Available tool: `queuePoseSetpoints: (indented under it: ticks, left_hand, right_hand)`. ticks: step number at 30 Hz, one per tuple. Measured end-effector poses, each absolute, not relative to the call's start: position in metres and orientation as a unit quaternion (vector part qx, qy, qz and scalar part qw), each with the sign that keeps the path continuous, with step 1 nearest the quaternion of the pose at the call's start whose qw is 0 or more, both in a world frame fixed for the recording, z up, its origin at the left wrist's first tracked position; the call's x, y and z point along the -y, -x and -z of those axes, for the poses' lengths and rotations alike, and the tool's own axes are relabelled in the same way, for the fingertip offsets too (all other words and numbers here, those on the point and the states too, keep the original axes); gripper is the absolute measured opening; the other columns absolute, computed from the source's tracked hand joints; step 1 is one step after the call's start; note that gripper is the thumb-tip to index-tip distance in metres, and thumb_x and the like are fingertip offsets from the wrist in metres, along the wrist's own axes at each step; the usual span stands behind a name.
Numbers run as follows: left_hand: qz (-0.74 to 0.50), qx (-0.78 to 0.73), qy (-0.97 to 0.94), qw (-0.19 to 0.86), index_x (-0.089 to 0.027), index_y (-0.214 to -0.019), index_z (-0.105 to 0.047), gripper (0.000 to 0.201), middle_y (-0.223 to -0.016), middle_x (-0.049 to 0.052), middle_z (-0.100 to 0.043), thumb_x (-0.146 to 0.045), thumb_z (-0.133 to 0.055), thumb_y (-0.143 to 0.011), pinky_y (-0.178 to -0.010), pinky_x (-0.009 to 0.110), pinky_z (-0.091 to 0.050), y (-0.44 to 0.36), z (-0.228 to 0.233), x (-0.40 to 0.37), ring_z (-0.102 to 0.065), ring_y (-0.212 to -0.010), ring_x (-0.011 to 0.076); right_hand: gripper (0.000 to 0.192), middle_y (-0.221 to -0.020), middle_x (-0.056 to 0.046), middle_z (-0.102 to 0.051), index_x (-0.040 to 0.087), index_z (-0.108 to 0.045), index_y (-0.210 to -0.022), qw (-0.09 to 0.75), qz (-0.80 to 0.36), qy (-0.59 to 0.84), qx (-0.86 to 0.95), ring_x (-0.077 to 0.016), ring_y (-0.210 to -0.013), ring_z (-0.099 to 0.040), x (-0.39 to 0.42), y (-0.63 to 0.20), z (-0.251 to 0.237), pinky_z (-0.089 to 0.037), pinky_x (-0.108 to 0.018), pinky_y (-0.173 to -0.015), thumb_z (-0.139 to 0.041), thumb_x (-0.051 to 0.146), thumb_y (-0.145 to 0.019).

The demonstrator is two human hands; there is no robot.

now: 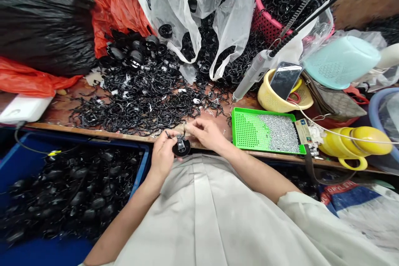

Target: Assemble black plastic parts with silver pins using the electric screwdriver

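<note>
My left hand (163,149) is closed around a round black plastic part (181,148) with a small grey bracket on its face, held at the table's front edge just above my lap. A thin dark arm sticks up from that part toward my right hand (205,133). The right thumb and fingertips are pinched together at the part's upper side; what is between them is too small to make out. Just beyond both hands spreads a heap of thin black plastic pieces (137,104) mixed with small white bits.
A green tray (247,131) of small metal pieces lies to the right. Above it hangs a grey electric screwdriver (254,75), near a yellow basket (266,95) holding a phone (286,80). A yellow cup (343,145) stands farther right. A blue bin (141,166) of black parts sits lower left.
</note>
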State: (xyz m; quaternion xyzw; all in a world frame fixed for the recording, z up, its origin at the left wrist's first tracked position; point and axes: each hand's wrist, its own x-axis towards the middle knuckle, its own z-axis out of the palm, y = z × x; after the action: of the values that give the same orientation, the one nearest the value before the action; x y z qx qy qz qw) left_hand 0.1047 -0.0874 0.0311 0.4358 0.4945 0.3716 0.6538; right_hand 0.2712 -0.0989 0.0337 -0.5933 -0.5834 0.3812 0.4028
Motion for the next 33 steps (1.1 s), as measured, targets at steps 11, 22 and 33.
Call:
queuePoseSetpoints:
  ticks: [11,22,33]
  left_hand:
    - [-0.402,-0.490,-0.419,0.650,-0.020,-0.091,-0.053,0.022,-0.076,0.000,-0.062,-0.037,-0.061,-0.078,-0.032,0.021,-0.040,-0.092,-0.045,0.073,-0.054,-0.045,0.0112]
    - [-0.437,-0.396,-0.561,0.581,-0.021,-0.100,-0.061,0.022,-0.113,0.009,-0.066,-0.038,-0.060,-0.086,-0.089,0.033,-0.048,-0.105,-0.056,0.084,-0.061,-0.100,0.0213]
    - [-0.445,-0.438,-0.411,0.664,-0.023,-0.097,-0.053,0.020,-0.090,0.002,-0.062,-0.038,-0.058,-0.084,-0.049,0.023,-0.050,-0.114,-0.047,0.081,-0.059,-0.065,0.0136]
  right_hand:
    - [0.018,-0.087,-0.003,-0.066,0.023,-0.063,-0.088,0.258,-0.101,0.713,0.644,-0.0176,-0.078,-0.058,0.062,-0.277,-0.060,-0.037,-0.028,-0.068,-0.047,0.029,-0.091]
    - [0.022,-0.055,0.007,-0.046,0.018,-0.048,-0.063,0.328,-0.484,0.598,0.548,-0.0075,-0.052,-0.039,0.085,-0.286,-0.062,-0.028,-0.021,-0.050,-0.054,0.032,-0.078]
    - [0.029,-0.075,0.001,-0.061,0.019,-0.059,-0.083,0.478,-0.429,0.566,0.517,-0.0116,-0.066,-0.053,0.113,-0.272,-0.056,-0.041,-0.023,-0.062,-0.057,0.048,-0.086]
